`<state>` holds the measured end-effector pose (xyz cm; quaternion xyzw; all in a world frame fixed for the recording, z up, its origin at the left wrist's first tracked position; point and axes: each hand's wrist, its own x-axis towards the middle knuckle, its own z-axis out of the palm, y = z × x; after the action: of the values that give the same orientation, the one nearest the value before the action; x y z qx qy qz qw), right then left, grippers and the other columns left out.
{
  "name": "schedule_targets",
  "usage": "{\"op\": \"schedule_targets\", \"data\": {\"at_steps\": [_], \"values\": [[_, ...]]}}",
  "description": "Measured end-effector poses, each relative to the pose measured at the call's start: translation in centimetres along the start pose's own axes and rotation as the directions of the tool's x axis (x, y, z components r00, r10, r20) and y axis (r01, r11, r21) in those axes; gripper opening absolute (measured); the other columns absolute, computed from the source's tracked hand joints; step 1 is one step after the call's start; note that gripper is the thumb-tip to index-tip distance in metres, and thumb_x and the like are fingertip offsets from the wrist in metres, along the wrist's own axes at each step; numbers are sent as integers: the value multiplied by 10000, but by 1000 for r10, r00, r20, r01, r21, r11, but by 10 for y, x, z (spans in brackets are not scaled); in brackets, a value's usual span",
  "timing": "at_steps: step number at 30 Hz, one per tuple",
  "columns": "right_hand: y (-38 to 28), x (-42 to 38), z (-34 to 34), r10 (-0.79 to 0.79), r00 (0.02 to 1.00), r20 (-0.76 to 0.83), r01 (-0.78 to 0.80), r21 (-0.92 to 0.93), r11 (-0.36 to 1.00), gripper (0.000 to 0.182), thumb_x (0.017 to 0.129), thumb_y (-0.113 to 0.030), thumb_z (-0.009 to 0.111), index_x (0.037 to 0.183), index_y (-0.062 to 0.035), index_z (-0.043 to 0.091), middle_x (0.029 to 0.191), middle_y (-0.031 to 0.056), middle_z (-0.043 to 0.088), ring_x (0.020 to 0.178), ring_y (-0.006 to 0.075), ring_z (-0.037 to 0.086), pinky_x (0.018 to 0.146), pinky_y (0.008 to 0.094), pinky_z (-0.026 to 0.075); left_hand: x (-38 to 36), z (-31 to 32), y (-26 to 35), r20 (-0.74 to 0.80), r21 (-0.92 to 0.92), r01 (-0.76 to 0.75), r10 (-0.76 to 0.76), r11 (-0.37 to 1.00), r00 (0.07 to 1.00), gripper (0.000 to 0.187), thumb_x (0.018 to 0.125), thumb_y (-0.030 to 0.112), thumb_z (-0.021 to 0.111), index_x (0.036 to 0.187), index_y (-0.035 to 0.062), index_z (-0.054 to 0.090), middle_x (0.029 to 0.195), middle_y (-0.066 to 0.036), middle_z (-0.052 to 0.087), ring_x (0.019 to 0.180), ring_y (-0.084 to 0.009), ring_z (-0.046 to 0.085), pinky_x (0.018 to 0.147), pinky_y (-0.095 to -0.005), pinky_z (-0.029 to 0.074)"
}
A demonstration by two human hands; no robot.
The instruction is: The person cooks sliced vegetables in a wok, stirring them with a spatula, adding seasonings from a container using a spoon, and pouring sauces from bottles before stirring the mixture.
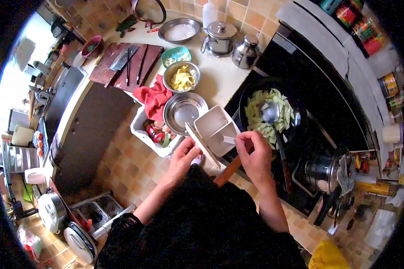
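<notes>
A white two-compartment seasoning box is held in front of me, its lid swung open on the near left side. My left hand is closed on the box's lid edge. At the right compartment, my right hand pinches what looks like the handle of a small white spoon. What lies inside the compartments is hard to make out. Right of the box, a black wok holds pale green sliced vegetables, with a metal ladle resting among them.
Left of the box stand an empty steel bowl, a bowl of yellow food and a red cloth. A cleaver and chopsticks lie on the cutting board. Steel pots line the back; a lidded pot sits right.
</notes>
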<state>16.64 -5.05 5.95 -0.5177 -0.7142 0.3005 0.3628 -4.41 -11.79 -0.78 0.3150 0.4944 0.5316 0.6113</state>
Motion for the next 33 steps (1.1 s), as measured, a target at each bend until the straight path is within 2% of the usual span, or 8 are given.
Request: {"op": "schedule_targets", "data": {"at_steps": [3,9,15,20,23,27,30,33], "values": [[0,4,1,35,994,-105,-27,80,996,252,855,-137,748,1058,-38,636,935,77,655,692,196,596,678,334,483,14,5,13,-53,-104,152,-159,983,986,232,1010,266,570,1091,52,600,907,22,576,859,-83,533,783,-251,425],[31,-28,-50,94,920,-380,-161,-148,976,167,962,-105,621,1110,-29,634,1033,92,646,873,197,603,784,313,492,109,21,22,-164,-267,220,-269,938,949,210,920,286,631,998,90,636,890,-14,501,794,-134,523,783,-297,499],[66,-102,-91,249,827,-504,-459,-351,816,228,988,-198,597,1134,-26,625,1115,134,621,987,261,606,842,363,488,245,37,-2,-374,-132,-115,58,985,925,284,890,310,646,988,44,653,856,-28,566,727,-113,510,633,-248,436],[70,-135,-84,231,858,-459,-491,-599,633,344,967,-242,623,1202,4,577,1160,229,599,1084,377,574,969,458,436,341,39,-40,-601,14,-114,99,993,793,374,898,377,623,912,3,600,828,-101,632,766,-206,573,754,-347,464],[85,-144,-79,512,735,-445,-665,-327,671,390,977,-289,614,1229,5,567,1191,232,598,1091,385,575,974,450,440,365,40,-54,-670,129,-80,146,988,728,427,887,411,616,950,-11,602,873,-159,651,813,-268,607,794,-394,472],[102,-136,-94,646,709,-282,-700,-166,695,483,970,-343,627,1309,-13,529,1202,223,615,1128,366,584,984,434,444,360,52,-42,-681,124,-26,104,992,725,493,887,448,612,1011,-29,606,974,-223,670,920,-358,634,868,-445,469],[80,-96,-98,833,530,-157,-846,-20,534,496,956,-349,646,1328,-44,527,1227,199,621,1094,334,622,922,427,487,381,44,-61,-690,230,20,148,973,708,522,893,460,615,1060,-34,603,1041,-241,659,990,-389,622,915,-460,458],[123,-102,-94,534,833,-146,-551,-305,777,448,946,-314,656,1312,-80,544,1166,171,670,967,319,684,797,419,539,395,40,-77,-646,293,39,168,955,745,593,870,362,671,1243,-62,490,1191,-296,554,1100,-418,567,988,-476,440]]}}
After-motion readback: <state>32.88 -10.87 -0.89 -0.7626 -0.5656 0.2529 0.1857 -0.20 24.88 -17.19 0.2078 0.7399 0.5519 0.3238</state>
